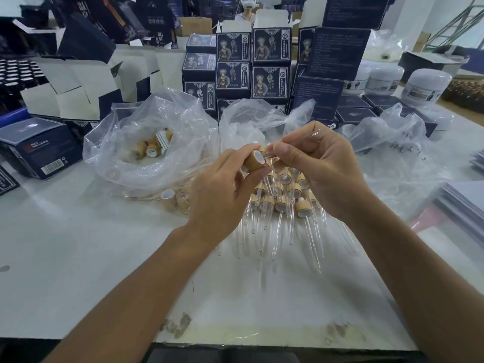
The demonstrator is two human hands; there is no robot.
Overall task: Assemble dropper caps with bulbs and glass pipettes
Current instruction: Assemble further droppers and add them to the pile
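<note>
Cap (pixel 255 160) in L hand (pixel 225 184).

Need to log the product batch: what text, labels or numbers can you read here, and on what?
Nothing reads legibly.
Stacked dark boxes: vertical script beside a figure, blurred.
Tall box back panel: fine print, too small.
Box at left: barcode and red mark, unreadable.
White jars: labels blurred.

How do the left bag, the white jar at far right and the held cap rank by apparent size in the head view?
1. Left bag, largest.
2. White jar, though farther away, so unsure.
3. Held cap, smallest.
</note>
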